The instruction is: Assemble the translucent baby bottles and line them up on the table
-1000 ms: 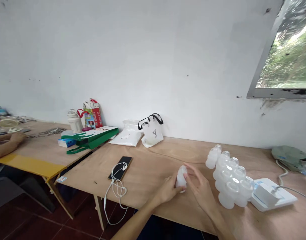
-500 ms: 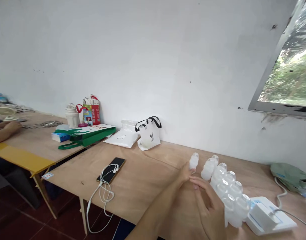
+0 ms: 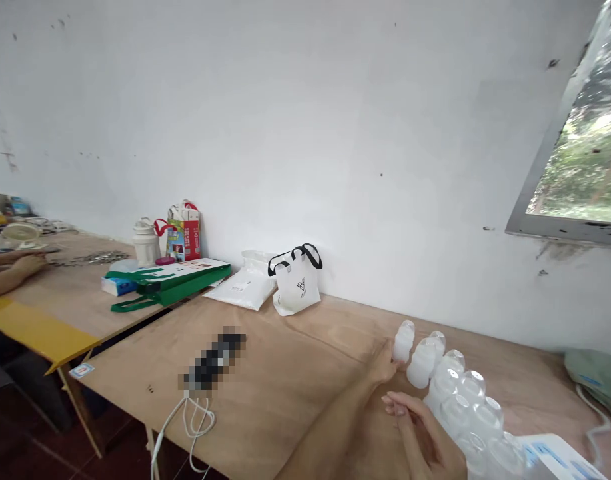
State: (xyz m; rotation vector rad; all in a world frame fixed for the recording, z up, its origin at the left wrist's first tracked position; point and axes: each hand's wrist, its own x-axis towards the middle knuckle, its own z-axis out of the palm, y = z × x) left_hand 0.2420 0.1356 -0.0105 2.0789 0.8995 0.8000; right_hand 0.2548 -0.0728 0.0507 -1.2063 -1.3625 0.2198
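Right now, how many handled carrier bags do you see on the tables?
3: a flat green bag at the tables' join, an upright white bag with black handles by the wall, a printed red bag behind the green one.

The head camera looks forward and down (tilted slightly), close above the right hand (image 3: 425, 437), with the wooden table (image 3: 285, 373) stretching away past it and the white wall (image 3: 285, 133) beyond.

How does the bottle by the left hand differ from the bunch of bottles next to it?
The single bottle stands apart at the left hand, while the bunch of bottles is packed tightly together. The single bottle is beside the fingertips; the bunch is nearer the right hand. Both are cloudy white plastic on the wooden table.
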